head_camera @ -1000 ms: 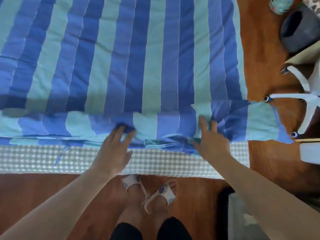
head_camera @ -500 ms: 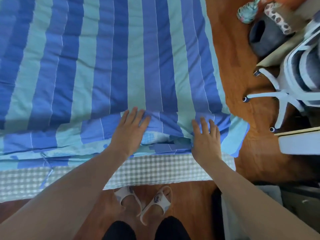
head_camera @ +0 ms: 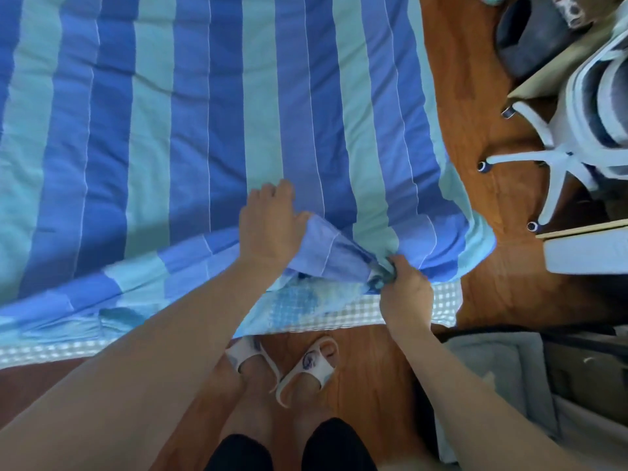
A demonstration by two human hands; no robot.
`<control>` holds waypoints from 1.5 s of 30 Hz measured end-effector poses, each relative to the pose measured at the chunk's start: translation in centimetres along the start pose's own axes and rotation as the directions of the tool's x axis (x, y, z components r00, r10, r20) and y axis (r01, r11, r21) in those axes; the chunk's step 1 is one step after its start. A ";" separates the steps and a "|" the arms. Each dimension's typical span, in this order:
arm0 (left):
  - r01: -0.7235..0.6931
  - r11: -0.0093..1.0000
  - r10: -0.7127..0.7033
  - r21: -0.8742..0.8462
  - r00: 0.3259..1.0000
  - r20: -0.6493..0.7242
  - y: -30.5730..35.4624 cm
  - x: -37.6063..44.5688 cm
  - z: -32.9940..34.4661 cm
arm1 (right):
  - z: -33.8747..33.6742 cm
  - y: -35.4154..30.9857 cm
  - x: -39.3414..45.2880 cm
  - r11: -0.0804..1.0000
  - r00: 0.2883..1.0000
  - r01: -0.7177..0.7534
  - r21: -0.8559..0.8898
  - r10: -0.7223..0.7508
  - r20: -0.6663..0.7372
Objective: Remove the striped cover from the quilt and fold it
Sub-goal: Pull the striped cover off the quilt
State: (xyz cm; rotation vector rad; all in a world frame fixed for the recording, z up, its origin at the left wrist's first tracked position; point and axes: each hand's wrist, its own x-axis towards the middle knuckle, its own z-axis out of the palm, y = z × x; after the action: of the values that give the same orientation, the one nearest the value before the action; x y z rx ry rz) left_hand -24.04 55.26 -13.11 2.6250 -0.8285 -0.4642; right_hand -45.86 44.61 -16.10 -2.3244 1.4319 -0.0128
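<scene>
The blue and teal striped cover lies spread over the bed, still wrapped round the quilt. Its near hem is folded back along the bed's front edge. My left hand rests on the cover near the hem, fingers curled over a raised fold of the fabric. My right hand pinches a bunched bit of the cover's hem near the right front corner and lifts it. A patch of lighter checked fabric shows under the lifted fold.
A checked bed sheet shows along the front edge of the bed. A white swivel chair stands on the wooden floor at right, with a dark round object behind it. My feet in white sandals stand close to the bed.
Both hands lay flat on the hem before. Now my right hand has closed on a bunch of the hem and raised it, and my left hand has slid further onto the cover.
</scene>
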 end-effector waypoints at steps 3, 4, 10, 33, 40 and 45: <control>-0.064 0.997 0.058 -0.040 0.989 -0.139 0.1 -3.0 1.2 | -0.7 -0.4 1.2 0.929 0.966 -0.257 0.266 0.255 0.044; -0.077 0.991 0.070 -0.110 0.995 -0.067 0.4 -4.8 1.7 | -0.9 -0.5 1.6 0.898 0.951 -0.309 0.314 0.293 0.097; -0.483 0.874 0.468 0.050 0.865 0.183 0.8 -12.2 5.9 | -1.9 -1.3 2.7 0.917 0.966 -0.257 0.305 0.230 0.123; -0.415 0.888 0.435 0.199 0.897 -0.071 -6.4 -10.3 -13.9 | -6.7 1.1 10.5 0.933 0.943 -0.333 -0.139 0.332 -0.027; 0.367 0.923 -0.373 0.115 0.927 0.034 -15.0 -9.2 -15.3 | -5.5 -1.8 13.0 0.691 0.900 -0.366 0.624 0.090 0.427; -0.066 0.888 0.050 0.455 0.998 0.047 -7.8 -11.2 -4.2 | -2.4 -3.6 11.4 0.561 0.664 -0.545 0.623 -0.164 0.729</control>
State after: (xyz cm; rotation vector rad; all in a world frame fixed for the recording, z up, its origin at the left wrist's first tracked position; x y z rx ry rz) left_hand -27.25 68.87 -10.43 3.0113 -1.1449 -0.3270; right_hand -37.91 35.40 -14.98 -1.1126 0.9312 0.2515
